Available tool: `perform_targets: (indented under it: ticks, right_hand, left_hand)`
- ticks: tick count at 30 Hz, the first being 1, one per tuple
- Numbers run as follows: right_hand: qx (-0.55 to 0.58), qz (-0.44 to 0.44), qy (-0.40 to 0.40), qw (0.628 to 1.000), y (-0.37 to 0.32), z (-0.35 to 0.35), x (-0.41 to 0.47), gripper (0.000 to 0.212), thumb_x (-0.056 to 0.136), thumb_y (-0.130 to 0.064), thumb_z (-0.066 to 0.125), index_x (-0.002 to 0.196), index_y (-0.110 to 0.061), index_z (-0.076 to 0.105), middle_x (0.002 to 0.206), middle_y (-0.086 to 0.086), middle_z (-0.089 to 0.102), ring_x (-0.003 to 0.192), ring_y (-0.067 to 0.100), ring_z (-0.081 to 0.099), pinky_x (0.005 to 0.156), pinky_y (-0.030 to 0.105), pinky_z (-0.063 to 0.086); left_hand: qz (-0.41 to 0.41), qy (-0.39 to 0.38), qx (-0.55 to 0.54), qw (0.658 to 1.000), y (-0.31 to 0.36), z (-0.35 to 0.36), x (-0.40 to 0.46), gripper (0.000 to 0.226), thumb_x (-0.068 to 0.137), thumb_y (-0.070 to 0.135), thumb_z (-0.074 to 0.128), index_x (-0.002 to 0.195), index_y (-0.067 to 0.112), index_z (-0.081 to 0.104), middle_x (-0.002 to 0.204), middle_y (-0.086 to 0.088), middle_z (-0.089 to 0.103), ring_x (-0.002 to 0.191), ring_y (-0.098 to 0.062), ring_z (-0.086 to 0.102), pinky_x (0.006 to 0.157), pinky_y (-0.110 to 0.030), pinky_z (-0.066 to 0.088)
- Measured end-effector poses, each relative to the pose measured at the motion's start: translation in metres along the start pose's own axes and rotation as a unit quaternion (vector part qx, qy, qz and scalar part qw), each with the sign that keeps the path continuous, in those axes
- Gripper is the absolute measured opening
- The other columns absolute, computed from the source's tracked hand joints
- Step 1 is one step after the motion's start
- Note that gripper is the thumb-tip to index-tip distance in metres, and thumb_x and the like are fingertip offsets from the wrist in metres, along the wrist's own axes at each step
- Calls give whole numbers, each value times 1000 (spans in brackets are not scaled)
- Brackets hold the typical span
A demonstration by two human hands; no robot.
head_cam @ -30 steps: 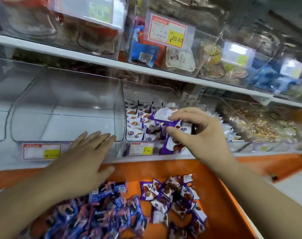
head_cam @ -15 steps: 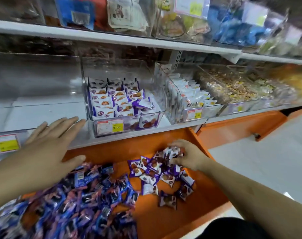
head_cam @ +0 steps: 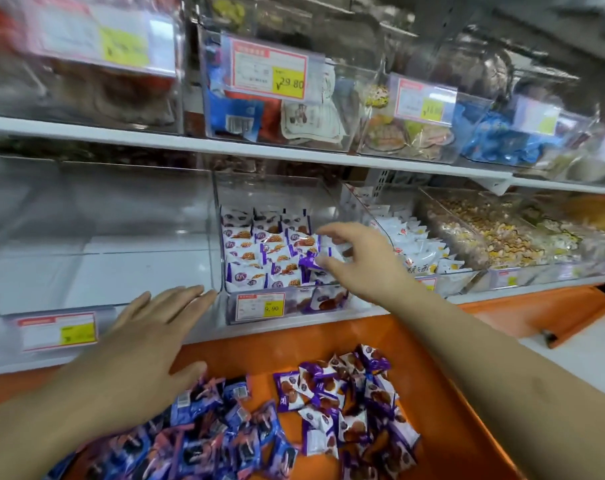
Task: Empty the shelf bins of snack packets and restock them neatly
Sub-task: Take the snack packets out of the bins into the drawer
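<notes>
Right hand: we reach our right hand [head_cam: 363, 263] into the middle bin [head_cam: 280, 192], fingers and thumb pinching a purple-and-white packet [head_cam: 323, 255] over the neat rows [head_cam: 259, 251].
Left hand: our left hand [head_cam: 148, 344] lies flat, fingers spread, on the front edge of the empty bin [head_cam: 97, 220].
Around: loose packets [head_cam: 349, 403] and a blue pile [head_cam: 204, 441] lie on the orange tray [head_cam: 443, 410] below; white packs [head_cam: 412, 240] and a nut mix [head_cam: 495, 233] fill bins to the right.
Hard to make out: the top shelf's left bin is blurred; the price tag [head_cam: 259, 307] hides the packets behind it.
</notes>
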State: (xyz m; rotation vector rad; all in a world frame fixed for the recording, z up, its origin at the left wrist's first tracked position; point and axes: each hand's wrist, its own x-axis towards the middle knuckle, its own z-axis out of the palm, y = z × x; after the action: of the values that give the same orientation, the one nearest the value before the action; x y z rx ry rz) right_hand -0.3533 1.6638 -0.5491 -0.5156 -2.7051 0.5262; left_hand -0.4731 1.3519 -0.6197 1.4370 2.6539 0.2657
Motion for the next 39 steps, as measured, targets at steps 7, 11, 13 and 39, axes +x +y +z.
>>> perform_targets:
  ticks: [7,11,13,39]
  right_hand:
    - [-46,77,-66,994,0,31,28,38,91,-16,76,127,-26,73,124,0,73,75,8,66,64,18,52]
    - [81,45,48,995,-4,5,-8,31,96,-25,72,124,-35,69,104,-21,72,91,-6,67,74,11,53]
    - [95,8,46,994,-6,-13,-40,29,97,-28,72,123,-38,67,106,-22,72,98,-3,67,81,17,54]
    - [-5,-31,-79,996,-37,51,65,69,94,-53,69,155,-35,43,154,-6,51,143,15,45,119,34,38]
  left_hand:
    - [0,-5,3,1000,4,-10,-3,87,100,65,41,157,46,-21,168,20,-18,156,-4,-13,128,-35,-12]
    - [-1,-7,-5,1000,3,-12,-3,87,100,64,43,158,46,-19,169,20,-17,156,-4,-12,125,-32,-14]
    - [-1,-12,-1,1000,4,-13,-3,88,100,64,43,159,44,-19,169,19,-17,156,-5,-12,124,-31,-15]
    - [-27,28,-26,999,-20,-13,17,83,72,88,-29,149,71,-4,161,36,6,155,0,14,128,-30,0]
